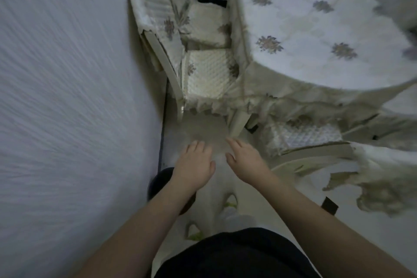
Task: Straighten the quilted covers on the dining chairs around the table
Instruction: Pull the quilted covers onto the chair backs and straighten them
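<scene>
Biggest risk here imo: the gap between the wall (67,97) and the table (316,29) is looking tight, so tugging the fringed edge could be dragging the whole quilted seat cover (208,74) crooked, or snagging the tablecloth hanging right beside it. Both hands are hanging spread and empty, the left hand (194,165) and the right hand (246,162) side by side, just short of that near chair's front edge. Another covered chair (304,135) is sitting off to the right.
</scene>
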Demonstrator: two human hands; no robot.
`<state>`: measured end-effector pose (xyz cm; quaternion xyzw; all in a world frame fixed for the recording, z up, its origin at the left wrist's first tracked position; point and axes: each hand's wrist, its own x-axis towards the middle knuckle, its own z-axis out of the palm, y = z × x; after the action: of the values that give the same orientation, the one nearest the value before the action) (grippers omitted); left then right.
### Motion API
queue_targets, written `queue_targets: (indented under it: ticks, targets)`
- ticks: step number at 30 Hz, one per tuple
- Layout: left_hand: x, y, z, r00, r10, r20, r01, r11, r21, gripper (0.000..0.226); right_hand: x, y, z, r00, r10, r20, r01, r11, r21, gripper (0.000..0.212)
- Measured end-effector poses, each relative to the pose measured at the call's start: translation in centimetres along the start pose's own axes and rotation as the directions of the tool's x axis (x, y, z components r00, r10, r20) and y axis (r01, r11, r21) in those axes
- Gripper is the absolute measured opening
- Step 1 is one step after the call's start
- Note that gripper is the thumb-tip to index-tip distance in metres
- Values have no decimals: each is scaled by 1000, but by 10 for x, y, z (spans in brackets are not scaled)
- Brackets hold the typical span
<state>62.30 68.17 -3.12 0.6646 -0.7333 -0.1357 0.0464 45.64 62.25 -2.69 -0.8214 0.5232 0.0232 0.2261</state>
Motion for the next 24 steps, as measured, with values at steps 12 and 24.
queue_targets:
  ticks: [12,24]
  targets:
    - [29,98,-26,965,262,-11,-260,960,102,54,-88,68,-47,951,176,-256,-181,984,4,53]
    - [55,266,-10,912,410,-10,-403,901,161,49,-206,209,-86,842,394,-369,-366,919,146,55]
